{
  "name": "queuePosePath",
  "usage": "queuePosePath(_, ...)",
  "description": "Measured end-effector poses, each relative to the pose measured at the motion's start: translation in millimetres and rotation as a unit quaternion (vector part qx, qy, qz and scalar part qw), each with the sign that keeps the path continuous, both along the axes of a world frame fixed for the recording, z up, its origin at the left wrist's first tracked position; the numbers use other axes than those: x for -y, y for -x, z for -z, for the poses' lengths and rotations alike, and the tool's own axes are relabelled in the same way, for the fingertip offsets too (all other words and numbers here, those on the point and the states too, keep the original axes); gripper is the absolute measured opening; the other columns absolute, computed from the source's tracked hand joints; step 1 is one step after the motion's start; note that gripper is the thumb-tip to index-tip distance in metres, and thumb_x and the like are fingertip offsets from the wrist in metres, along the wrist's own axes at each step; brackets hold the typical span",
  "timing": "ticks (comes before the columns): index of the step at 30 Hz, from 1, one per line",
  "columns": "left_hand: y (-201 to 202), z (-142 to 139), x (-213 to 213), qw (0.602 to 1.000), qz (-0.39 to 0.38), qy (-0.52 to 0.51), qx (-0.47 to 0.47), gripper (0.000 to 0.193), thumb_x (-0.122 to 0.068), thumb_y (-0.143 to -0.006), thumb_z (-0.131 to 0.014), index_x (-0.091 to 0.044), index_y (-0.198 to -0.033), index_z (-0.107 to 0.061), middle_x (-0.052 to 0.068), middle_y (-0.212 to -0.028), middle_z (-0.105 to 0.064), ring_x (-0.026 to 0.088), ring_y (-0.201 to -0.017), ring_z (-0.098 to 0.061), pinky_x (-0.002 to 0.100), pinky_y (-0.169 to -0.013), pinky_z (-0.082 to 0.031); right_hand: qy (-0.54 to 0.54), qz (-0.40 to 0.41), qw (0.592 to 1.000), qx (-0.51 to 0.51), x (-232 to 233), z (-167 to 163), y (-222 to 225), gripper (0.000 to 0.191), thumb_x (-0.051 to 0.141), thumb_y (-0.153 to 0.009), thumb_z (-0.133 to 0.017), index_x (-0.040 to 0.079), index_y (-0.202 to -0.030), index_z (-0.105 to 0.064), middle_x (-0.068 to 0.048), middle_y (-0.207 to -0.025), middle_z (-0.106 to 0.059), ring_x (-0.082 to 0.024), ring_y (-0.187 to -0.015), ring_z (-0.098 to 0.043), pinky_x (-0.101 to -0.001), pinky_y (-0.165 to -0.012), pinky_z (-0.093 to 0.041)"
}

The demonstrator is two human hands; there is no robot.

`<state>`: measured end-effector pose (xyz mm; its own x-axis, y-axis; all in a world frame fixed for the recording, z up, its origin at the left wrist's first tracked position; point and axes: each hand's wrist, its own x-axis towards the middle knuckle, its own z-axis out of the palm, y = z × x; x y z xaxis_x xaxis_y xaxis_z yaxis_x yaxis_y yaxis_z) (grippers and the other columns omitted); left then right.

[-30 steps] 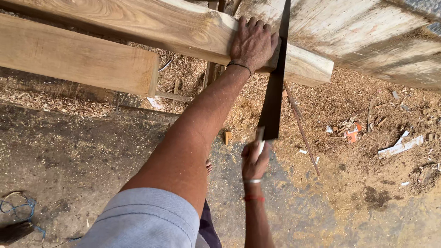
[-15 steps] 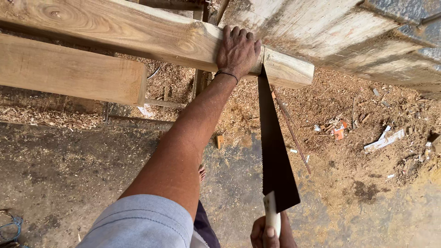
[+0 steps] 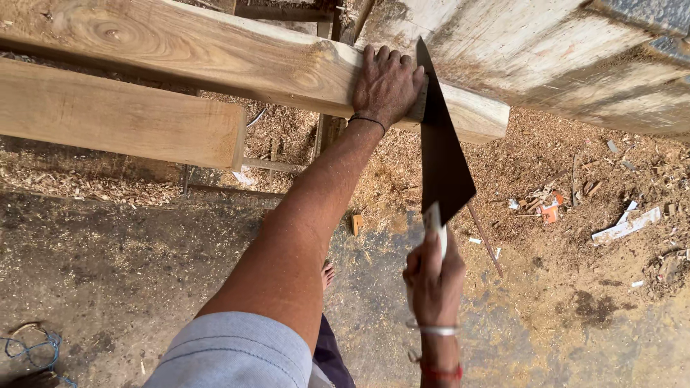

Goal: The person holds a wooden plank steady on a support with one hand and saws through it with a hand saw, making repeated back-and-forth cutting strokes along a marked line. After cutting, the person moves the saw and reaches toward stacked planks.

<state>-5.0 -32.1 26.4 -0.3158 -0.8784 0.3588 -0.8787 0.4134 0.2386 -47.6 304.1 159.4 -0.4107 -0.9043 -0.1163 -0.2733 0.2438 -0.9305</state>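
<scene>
A long pale wooden beam [image 3: 215, 61] runs across the top of the view. My left hand [image 3: 387, 85] lies flat on it, fingers spread, pressing down close to its right end. My right hand [image 3: 433, 276] grips the white handle of a handsaw [image 3: 442, 154]. The saw's dark blade rises from that hand and its tip rests across the beam just right of my left hand. My bare foot [image 3: 327, 273] shows below my left arm.
A second shorter plank [image 3: 118, 118] lies below the beam at left. Broad grey boards [image 3: 560, 54] fill the upper right. Sawdust, wood scraps [image 3: 553, 208] and a thin stick [image 3: 485, 241] cover the ground. A blue cord [image 3: 29, 352] lies at bottom left.
The saw was drawn down and back half a second ago, and has now been pushed up again through the beam. My left hand stays pressed on the beam.
</scene>
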Motion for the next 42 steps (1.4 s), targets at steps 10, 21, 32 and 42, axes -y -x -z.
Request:
queuePosePath(10, -2, -11, -8, 1.000, -0.012, 0.004, 0.028, 0.056, -0.045, -0.106, -0.030, -0.005, -0.106, -0.071, 0.012, -0.100, -0.067, 0.027, -0.107, -0.057, 0.059, -0.112, -0.028, -0.064, -0.023, 0.998, 0.003, 62, -11, 14, 0.050, 0.041, -0.109, -0.039, -0.003, -0.097, -0.059, -0.003, -0.053, -0.051, -0.009, -0.036, -0.046, -0.0276, -0.029, -0.039)
queuePosePath(21, 2, -9, -6, 0.999, -0.015, -0.012, 0.029, 0.053, -0.042, -0.107, -0.035, -0.004, -0.106, -0.072, 0.013, -0.097, -0.067, 0.028, -0.102, -0.058, 0.059, -0.111, -0.027, -0.049, 0.091, 0.982, 0.156, -109, 8, -17, 0.047, 0.034, -0.106, -0.042, -0.005, -0.129, -0.052, -0.003, -0.052, -0.046, -0.007, -0.040, -0.039, -0.0260, -0.035, -0.032)
queuePosePath(32, -1, -1, 2, 0.999, -0.027, 0.045, 0.009, 0.055, -0.046, -0.102, -0.034, -0.006, -0.101, -0.073, 0.013, -0.099, -0.068, 0.028, -0.108, -0.059, 0.059, -0.110, -0.028, 0.033, -0.047, 0.998, -0.017, 111, 39, 17, 0.053, 0.045, -0.111, -0.035, -0.001, -0.101, -0.059, 0.000, -0.054, -0.052, -0.008, -0.038, -0.050, -0.0260, -0.030, -0.042)
queuePosePath(42, -1, -12, -6, 0.998, 0.001, -0.037, 0.052, 0.058, -0.046, -0.106, -0.033, -0.003, -0.109, -0.071, 0.015, -0.099, -0.068, 0.028, -0.098, -0.060, 0.059, -0.108, -0.031, 0.012, 0.059, 0.993, 0.101, -102, 35, -11, 0.044, 0.034, -0.105, -0.038, -0.003, -0.123, -0.055, 0.001, -0.048, -0.051, -0.005, -0.033, -0.042, -0.0238, -0.027, -0.032)
